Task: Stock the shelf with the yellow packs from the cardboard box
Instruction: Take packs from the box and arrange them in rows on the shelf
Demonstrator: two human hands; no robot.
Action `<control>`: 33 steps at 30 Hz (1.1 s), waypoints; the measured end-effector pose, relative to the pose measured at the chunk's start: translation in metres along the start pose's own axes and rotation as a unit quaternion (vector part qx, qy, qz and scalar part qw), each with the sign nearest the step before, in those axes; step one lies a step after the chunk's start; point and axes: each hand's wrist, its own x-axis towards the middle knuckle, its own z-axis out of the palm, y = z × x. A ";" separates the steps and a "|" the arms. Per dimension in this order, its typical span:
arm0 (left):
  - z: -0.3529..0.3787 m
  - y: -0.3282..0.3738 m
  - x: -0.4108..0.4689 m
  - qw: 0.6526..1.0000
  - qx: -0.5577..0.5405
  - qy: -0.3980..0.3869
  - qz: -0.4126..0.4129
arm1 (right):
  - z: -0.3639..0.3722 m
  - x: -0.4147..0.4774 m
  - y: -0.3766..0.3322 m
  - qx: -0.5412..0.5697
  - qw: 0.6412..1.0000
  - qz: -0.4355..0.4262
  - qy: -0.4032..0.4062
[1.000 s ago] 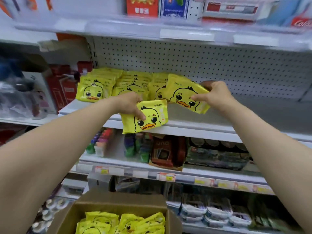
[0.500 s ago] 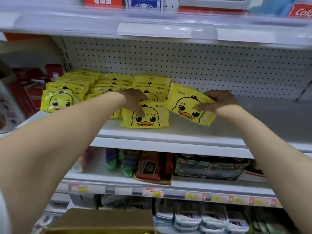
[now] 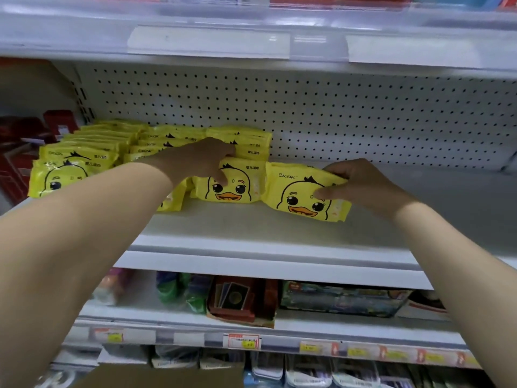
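View from the person's head, both bare forearms reaching forward and up to a white shelf (image 3: 251,228). At the shelf's left end, yellow packs (image 3: 75,169) printed with a cartoon duck face stand in rows that run back toward the pegboard (image 3: 363,121) behind the shelf. The left arm stretches diagonally from the lower left to mid-shelf, where the left hand (image 3: 201,161) arches over an upright front pack (image 3: 237,189): its fingers curl over the pack's top edge and one digit presses the printed face, so the hand grips this pack. The pack stands on the shelf, at the front of the rightmost row. Just beside it, toward the shelf's right half, a second pack (image 3: 296,194) leans with its top tipped back, its lower edge down at the shelf board. The right hand (image 3: 363,186) pinches this pack at its upper right, thumb on the duck's face and fingers folded along the top edge; the right arm comes in from the lower right, wrist bent slightly. Below the shelf, at the bottom edge of the view, a flap of the cardboard box (image 3: 156,376) shows; its contents are out of sight.
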 end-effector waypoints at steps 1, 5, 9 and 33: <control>0.009 -0.012 0.014 1.000 -0.001 0.006 0.000 | -0.001 0.002 0.002 -0.001 1.000 -0.001 0.000; 0.013 -0.019 0.037 0.998 0.000 0.062 0.027 | -0.005 0.013 0.009 0.016 1.000 -0.001 -0.001; -0.057 0.102 -0.070 0.981 -0.071 0.138 0.118 | -0.009 0.023 0.014 0.022 1.000 0.004 -0.002; -0.021 0.158 -0.045 0.945 -0.268 0.064 0.177 | -0.022 0.064 0.052 0.052 0.995 -0.069 0.048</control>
